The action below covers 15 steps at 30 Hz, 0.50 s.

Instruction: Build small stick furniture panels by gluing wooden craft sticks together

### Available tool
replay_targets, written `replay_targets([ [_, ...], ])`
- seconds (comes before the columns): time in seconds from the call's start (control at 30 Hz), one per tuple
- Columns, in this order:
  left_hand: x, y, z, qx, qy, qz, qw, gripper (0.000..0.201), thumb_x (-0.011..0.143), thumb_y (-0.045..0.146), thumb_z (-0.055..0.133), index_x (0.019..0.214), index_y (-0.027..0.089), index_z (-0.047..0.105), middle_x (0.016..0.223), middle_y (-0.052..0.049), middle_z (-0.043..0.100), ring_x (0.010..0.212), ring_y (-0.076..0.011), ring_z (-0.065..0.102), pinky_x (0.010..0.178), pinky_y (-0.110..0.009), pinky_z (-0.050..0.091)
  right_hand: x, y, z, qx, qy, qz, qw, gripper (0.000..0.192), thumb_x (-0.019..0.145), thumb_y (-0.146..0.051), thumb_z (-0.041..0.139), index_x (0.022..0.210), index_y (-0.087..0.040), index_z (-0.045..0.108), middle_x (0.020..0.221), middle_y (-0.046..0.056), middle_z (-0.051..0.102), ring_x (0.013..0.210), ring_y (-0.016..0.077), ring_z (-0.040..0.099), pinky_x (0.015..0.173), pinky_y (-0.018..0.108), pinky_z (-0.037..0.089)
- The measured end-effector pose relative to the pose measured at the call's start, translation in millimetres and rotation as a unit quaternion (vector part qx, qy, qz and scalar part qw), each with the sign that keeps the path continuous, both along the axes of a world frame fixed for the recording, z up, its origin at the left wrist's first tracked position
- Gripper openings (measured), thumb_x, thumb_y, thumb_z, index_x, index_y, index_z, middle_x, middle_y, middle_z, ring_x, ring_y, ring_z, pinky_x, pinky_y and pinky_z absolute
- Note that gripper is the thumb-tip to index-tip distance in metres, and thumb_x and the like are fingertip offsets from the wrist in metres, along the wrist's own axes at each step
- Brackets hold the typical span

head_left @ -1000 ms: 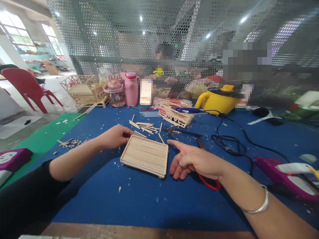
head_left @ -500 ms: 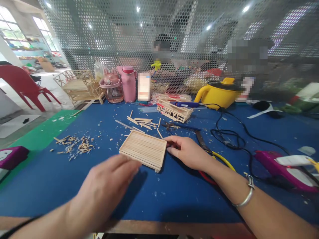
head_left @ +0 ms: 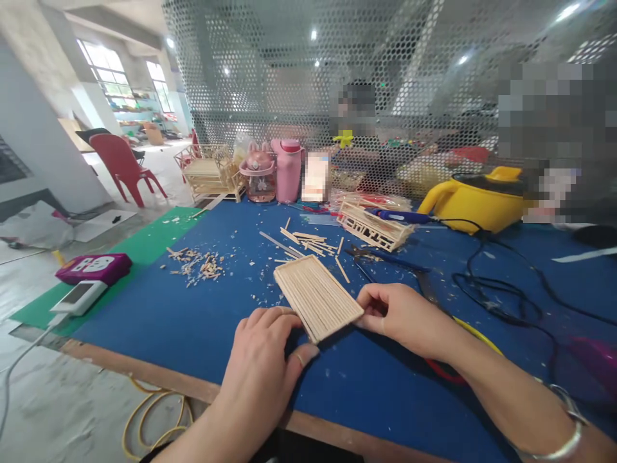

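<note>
A small rectangular panel of thin wooden sticks [head_left: 318, 297], with a raised stick border, lies at an angle on the blue mat. My left hand [head_left: 270, 354] has its fingers and thumb around the near left corner of the panel. At the right corner, my right hand [head_left: 400, 316] pinches the border between thumb and fingers. Beyond the panel are loose short sticks [head_left: 313, 243]. Pliers [head_left: 424, 276] with red and yellow handles lie behind my right forearm, which partly covers them.
A stick lattice piece [head_left: 373, 228] and a blue glue gun [head_left: 395, 217] are farther back. Stick scraps [head_left: 202, 265] lie left. Pink bottles [head_left: 288, 173], a yellow pot [head_left: 482, 202] and a black cable [head_left: 506, 286] line the back and right. A purple power strip [head_left: 96, 267] sits far left.
The view has swung left. The panel has turned, so its corner now points toward me. My left hand has moved from above its near edge to gripping the corner; my right hand stays on it.
</note>
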State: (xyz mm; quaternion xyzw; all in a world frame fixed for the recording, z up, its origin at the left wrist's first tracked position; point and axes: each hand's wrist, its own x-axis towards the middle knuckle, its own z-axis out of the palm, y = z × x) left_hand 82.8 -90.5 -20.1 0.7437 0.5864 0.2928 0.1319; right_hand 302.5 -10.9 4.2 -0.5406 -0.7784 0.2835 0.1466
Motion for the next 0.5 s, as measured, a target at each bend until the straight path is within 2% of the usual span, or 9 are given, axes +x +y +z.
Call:
replay_targets([
  [0.2, -15.9, 11.9, -4.2, 0.002, 0.016, 0.033, 0.999, 0.021, 0.086, 0.028, 0.049, 0.098, 0.022, 0.067, 0.1, -0.005, 0.071, 0.093, -0.0244, 0.061, 0.085, -0.045, 0.045, -5.9, -9.5, 3.4, -0.056, 0.012, 0.042, 0.997, 0.016, 0.063, -0.028, 0.068, 0.06, -0.019, 0.055, 0.054, -0.005, 0.052, 0.051, 0.0093, 0.043, 0.046, 0.02, 0.035],
  [0.37, -18.0, 11.0, -7.6, -0.001, -0.047, 0.063, 0.997, 0.023, 0.081, 0.032, 0.058, 0.1, 0.022, 0.067, 0.095, -0.004, 0.072, 0.086, -0.0215, 0.064, 0.079, -0.037, 0.05, 1.0, -7.3, 12.5, -0.054, 0.047, 0.035, 0.997, 0.015, 0.064, -0.028, 0.069, 0.069, -0.019, 0.058, 0.059, -0.004, 0.054, 0.053, 0.0093, 0.046, 0.048, 0.02, 0.04],
  [0.5, -14.8, 8.8, -6.2, 0.024, -0.108, 0.068, 0.992, 0.018, 0.08, 0.031, 0.061, 0.094, 0.022, 0.069, 0.092, -0.001, 0.073, 0.085, -0.0179, 0.066, 0.079, -0.029, 0.052, 3.2, -8.7, 18.9, -0.028, 0.079, 0.052, 0.995, 0.012, 0.068, -0.028, 0.067, 0.075, -0.02, 0.06, 0.066, -0.002, 0.058, 0.059, 0.0107, 0.052, 0.056, 0.022, 0.045],
])
